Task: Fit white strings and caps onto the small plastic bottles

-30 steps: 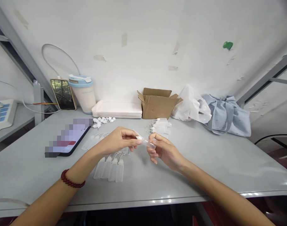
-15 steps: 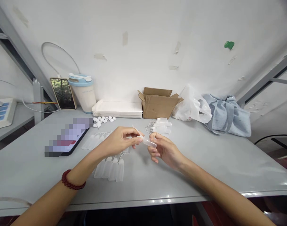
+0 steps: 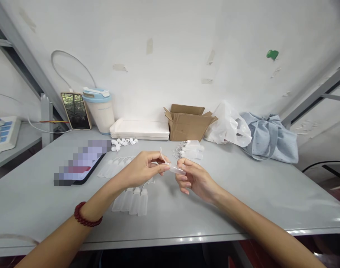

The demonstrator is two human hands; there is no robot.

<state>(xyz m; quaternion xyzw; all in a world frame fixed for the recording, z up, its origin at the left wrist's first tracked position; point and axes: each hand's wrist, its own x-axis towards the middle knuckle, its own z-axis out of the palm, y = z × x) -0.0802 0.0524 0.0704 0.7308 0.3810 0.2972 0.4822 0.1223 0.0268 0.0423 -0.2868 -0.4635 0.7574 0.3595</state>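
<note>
Above the grey table [image 3: 242, 193], my two hands meet on a small clear plastic bottle [image 3: 176, 169]. My right hand [image 3: 195, 179] grips the bottle's body between thumb and fingers. My left hand [image 3: 143, 169] pinches the bottle's neck end, where a thin white strap [image 3: 162, 155] sticks up. Below my left hand, a row of clear bottles [image 3: 131, 201] lies flat on the table. A second row of clear bottles [image 3: 114, 167] lies to the left, and a pile of bottles with straps [image 3: 189, 149] lies behind my hands.
Small white caps [image 3: 122, 142] are scattered near a stack of white trays [image 3: 139, 129]. A cardboard box [image 3: 188, 123], a white plastic bag [image 3: 228, 124] and a blue cloth bag [image 3: 270, 136] stand at the back. A tablet [image 3: 80, 163], a phone [image 3: 75, 111] and a jug [image 3: 99, 109] sit left.
My hands have stayed together on the small bottle. The white strap now sticks up above my left fingers, and the bottle has shifted slightly within the grip.
</note>
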